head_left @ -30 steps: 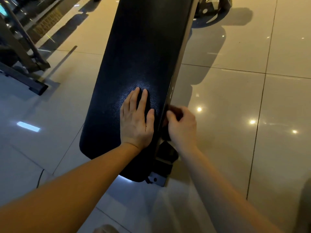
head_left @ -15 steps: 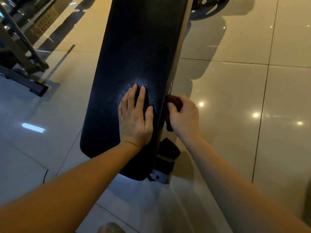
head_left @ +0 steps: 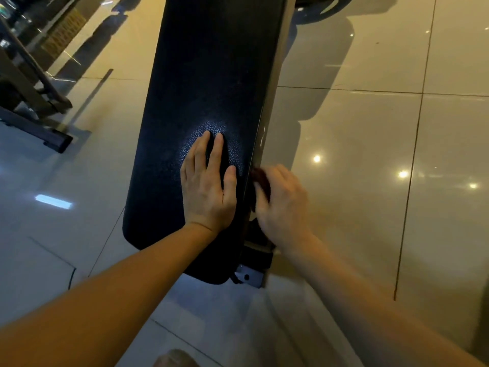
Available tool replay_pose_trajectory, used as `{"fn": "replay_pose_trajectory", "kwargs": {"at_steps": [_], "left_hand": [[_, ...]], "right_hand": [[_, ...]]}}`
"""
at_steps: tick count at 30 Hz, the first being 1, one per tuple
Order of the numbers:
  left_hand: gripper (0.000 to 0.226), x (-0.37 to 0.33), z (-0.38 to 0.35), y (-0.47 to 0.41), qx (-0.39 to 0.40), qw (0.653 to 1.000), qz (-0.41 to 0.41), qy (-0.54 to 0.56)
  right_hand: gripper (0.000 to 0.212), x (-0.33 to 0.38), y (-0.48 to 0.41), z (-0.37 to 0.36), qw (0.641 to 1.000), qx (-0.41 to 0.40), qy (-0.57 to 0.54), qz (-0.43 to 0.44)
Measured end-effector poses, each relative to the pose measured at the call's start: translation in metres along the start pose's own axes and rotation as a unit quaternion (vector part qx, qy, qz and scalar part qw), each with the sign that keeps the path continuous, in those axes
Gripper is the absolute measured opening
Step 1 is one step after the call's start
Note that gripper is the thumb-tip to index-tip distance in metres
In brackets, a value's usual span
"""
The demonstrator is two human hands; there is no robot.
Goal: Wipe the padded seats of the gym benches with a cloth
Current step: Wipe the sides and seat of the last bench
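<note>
A long black padded bench seat [head_left: 211, 75] runs from the top of the head view down to its rounded near end. My left hand [head_left: 207, 186] lies flat on the pad near that end, fingers straight and pointing away from me. My right hand [head_left: 283, 205] grips a dark reddish cloth [head_left: 260, 178] and holds it against the right side edge of the pad. Most of the cloth is hidden under my fingers, and the hand is blurred.
Under the near end, the bench's metal bracket and frame [head_left: 251, 274] stick out. Dark frames of other gym equipment [head_left: 34, 115] stand at the left on the glossy tiled floor [head_left: 370, 154]. Another machine's base [head_left: 317, 6] shows at the top.
My right hand with the cloth has slid a little along the pad's right side edge. My left hand stays flat on the same spot. The camera has shifted slightly.
</note>
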State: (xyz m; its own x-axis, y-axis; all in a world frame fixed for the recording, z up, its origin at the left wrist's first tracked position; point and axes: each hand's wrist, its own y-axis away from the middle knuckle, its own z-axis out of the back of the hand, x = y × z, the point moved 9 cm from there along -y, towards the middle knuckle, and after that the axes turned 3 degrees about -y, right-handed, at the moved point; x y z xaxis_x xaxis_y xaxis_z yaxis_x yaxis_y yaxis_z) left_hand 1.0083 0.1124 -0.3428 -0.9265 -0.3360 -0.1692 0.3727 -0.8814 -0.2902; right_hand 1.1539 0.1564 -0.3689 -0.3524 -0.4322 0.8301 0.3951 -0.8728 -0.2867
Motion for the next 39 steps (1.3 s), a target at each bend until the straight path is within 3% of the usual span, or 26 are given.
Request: {"fn": "replay_pose_trajectory", "kwargs": {"at_steps": [5,11,17,24,30,35,39], "left_hand": [[0.062,-0.001,-0.001,-0.003,-0.007,1.000,0.003,0.002],[0.062,-0.001,0.000,-0.001,0.000,1.000,0.005,0.004],[0.062,-0.001,0.000,-0.001,-0.007,1.000,0.002,0.008],[0.062,-0.001,-0.002,-0.001,0.002,1.000,0.004,0.003],[0.062,-0.001,0.000,-0.001,-0.007,1.000,0.001,0.005],[0.062,0.000,-0.001,-0.002,0.000,1.000,0.004,-0.002],[0.063,0.000,-0.002,-0.001,0.003,1.000,0.004,0.002]], "right_hand": [[0.018,0.020,0.048,-0.006,0.992,0.086,0.041,0.085],[0.013,-0.004,-0.028,0.009,0.998,-0.009,0.064,0.022],[0.016,0.009,0.062,-0.014,0.994,0.100,-0.001,0.052],[0.012,-0.006,-0.017,0.004,0.999,-0.013,0.033,0.011],[0.012,0.005,0.067,-0.018,0.994,0.099,-0.020,0.033],[0.011,-0.015,-0.023,0.003,0.998,-0.018,-0.020,-0.057],[0.013,-0.014,0.015,-0.007,0.978,-0.023,-0.154,-0.140]]}}
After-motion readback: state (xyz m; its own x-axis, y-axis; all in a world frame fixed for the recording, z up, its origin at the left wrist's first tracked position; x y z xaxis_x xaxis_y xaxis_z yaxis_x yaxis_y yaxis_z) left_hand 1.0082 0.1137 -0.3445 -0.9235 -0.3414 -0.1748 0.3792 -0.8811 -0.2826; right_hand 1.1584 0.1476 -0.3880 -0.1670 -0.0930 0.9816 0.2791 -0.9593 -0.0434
